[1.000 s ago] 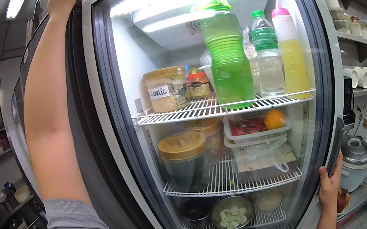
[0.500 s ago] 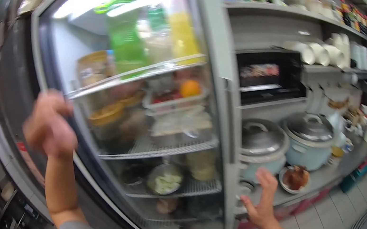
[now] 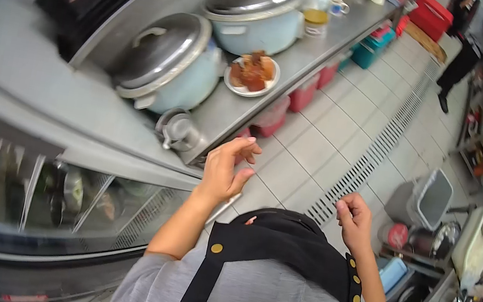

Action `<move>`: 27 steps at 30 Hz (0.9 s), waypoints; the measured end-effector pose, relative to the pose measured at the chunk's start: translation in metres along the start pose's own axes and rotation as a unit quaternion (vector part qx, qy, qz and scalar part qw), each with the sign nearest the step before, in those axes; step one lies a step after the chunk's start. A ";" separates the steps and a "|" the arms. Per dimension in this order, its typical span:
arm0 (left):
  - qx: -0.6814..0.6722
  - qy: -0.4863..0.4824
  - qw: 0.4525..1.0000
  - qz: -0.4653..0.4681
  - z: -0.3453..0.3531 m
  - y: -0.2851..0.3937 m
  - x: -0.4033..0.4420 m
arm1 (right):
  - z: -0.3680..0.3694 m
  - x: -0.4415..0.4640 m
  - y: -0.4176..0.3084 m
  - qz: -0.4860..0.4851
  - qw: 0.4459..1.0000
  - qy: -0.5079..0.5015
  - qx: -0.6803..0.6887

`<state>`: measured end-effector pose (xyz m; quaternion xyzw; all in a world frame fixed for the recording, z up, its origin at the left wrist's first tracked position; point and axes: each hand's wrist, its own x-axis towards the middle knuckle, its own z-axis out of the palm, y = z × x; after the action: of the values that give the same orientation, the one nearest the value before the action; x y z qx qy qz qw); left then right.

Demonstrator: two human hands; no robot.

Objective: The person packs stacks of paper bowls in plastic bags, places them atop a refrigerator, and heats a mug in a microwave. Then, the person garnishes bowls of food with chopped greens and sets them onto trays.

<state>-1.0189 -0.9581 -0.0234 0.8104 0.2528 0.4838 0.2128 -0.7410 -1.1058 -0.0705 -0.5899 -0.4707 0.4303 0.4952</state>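
Bare left grip (image 3: 227, 168) part-curled near grey metal tabletop (image 3: 297, 57) bearing two pale-blue, metal-lidded pots (image 3: 253, 35); bare right grip (image 3: 355, 220) curled tighter.

The metal counter (image 3: 303, 58) carries two lidded pots (image 3: 250, 24), a filled dish (image 3: 252, 93), a jar (image 3: 315, 26).

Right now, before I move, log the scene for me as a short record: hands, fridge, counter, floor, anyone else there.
Left hand: before the body, fingers bent and apart, nothing seen in it
Right hand: loosely curled, nothing seen in it
Fridge: lower left of view, shelves visible inside
Counter: two lidded pots, a dish of brown food, a jar
Floor: tiled, slotted drain, grey bin right of it
Other person: standing, upper right
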 end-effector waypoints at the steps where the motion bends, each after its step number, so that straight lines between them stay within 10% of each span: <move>1: 0.079 -0.092 0.992 0.027 0.005 -0.013 0.009 | -0.012 -0.004 0.007 0.041 0.996 0.067 0.045; 8: -0.035 -0.155 0.979 -0.131 0.140 -0.110 0.045 | -0.092 -0.016 0.210 0.212 0.925 0.299 0.104; 14: -0.018 -0.245 0.969 -0.036 0.243 -0.171 0.164 | -0.141 -0.070 0.407 0.300 0.911 0.203 -0.195; 18: -0.006 -0.261 0.962 -0.084 0.294 -0.224 0.263 | -0.207 -0.061 0.406 0.428 0.854 0.278 -0.103; 24: 0.005 -0.293 0.953 -0.074 0.374 -0.271 0.364 | -0.293 0.019 0.412 0.355 0.764 0.531 0.095; 27: 0.004 -0.291 0.954 -0.077 0.418 -0.293 0.400 | -0.339 0.083 0.432 0.418 0.780 0.463 0.052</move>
<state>-0.5442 -0.5250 -0.1096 0.8951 0.2436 0.2078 0.3104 -0.3398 -1.1141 -0.4546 -0.8303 0.1312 0.2936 0.4552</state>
